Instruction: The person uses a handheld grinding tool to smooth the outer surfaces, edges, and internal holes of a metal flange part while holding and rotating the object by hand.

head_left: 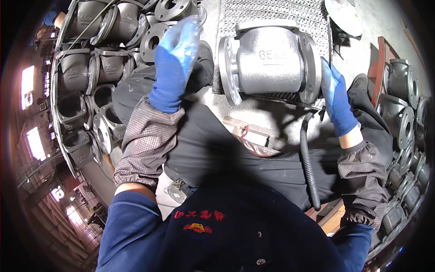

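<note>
A grey cast-metal valve body [271, 61] with round flanges at both ends lies on its side on a metal grate stand [276, 13]. My right hand [334, 93], in a blue glove, lies along the outer face of the valve body's right flange. Its fingers are stretched out and look in contact with the flange. My left hand [174, 63], gloved alike, is raised to the left of the valve body, apart from it. Nothing shows in it; its fingers are extended, with slightly blurred tips.
Stacked valve bodies [74, 70] fill the left side, and more flanged castings [401, 118] stand at right beside a reddish metal frame [378, 68]. A black corrugated hose [307, 158] hangs over my right leg. Between my legs sits a small box-like frame [253, 131].
</note>
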`<action>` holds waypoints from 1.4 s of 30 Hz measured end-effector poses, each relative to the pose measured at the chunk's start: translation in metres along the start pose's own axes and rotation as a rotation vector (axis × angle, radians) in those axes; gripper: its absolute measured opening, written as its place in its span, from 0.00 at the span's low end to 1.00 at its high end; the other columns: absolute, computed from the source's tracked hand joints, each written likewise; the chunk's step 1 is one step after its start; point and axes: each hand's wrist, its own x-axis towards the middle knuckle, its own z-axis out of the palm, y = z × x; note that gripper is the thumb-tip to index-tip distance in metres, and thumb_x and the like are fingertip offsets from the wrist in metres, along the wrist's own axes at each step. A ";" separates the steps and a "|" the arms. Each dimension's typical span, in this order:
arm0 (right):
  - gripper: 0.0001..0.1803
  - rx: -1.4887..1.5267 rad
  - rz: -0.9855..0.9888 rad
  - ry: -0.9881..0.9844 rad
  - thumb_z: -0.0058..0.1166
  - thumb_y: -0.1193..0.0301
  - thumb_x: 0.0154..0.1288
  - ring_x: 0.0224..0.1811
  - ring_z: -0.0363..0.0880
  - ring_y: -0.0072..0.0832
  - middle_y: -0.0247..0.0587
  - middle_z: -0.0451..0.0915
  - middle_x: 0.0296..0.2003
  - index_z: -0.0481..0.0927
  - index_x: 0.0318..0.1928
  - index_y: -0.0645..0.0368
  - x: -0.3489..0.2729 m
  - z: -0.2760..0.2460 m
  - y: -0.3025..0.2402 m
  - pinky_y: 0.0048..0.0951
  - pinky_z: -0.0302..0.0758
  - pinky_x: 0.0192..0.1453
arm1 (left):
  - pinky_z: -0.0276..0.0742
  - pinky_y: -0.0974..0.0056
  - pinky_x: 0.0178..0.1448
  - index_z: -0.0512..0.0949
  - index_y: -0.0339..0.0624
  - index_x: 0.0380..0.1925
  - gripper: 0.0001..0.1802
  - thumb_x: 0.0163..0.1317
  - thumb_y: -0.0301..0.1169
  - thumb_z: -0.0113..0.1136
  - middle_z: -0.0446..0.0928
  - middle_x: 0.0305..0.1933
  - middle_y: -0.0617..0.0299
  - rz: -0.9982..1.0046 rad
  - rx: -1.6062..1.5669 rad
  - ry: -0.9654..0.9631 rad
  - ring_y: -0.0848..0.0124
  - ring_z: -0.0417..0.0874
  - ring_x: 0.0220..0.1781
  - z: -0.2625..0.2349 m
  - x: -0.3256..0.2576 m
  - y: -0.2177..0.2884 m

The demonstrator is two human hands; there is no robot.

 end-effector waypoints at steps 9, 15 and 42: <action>0.21 0.040 0.018 0.109 0.44 0.64 0.72 0.52 0.74 0.25 0.44 0.79 0.48 0.74 0.54 0.70 0.006 0.006 0.019 0.23 0.67 0.57 | 0.66 0.65 0.65 0.61 0.40 0.63 0.25 0.74 0.42 0.34 0.70 0.60 0.58 -0.729 -0.876 -0.119 0.69 0.71 0.60 0.047 -0.037 -0.012; 0.21 -0.064 -0.237 0.060 0.42 0.64 0.71 0.42 0.77 0.24 0.43 0.80 0.42 0.72 0.54 0.70 0.006 0.003 0.008 0.24 0.73 0.49 | 0.64 0.63 0.66 0.65 0.33 0.60 0.22 0.72 0.34 0.35 0.69 0.60 0.51 -0.250 -0.196 -0.226 0.64 0.71 0.61 0.050 -0.027 0.004; 0.24 0.283 0.078 -0.024 0.36 0.58 0.72 0.51 0.75 0.27 0.39 0.75 0.51 0.69 0.59 0.60 0.035 0.011 -0.032 0.28 0.73 0.54 | 0.77 0.63 0.51 0.78 0.43 0.45 0.14 0.63 0.37 0.55 0.79 0.43 0.60 -0.539 -1.032 0.005 0.68 0.80 0.45 0.050 0.023 0.022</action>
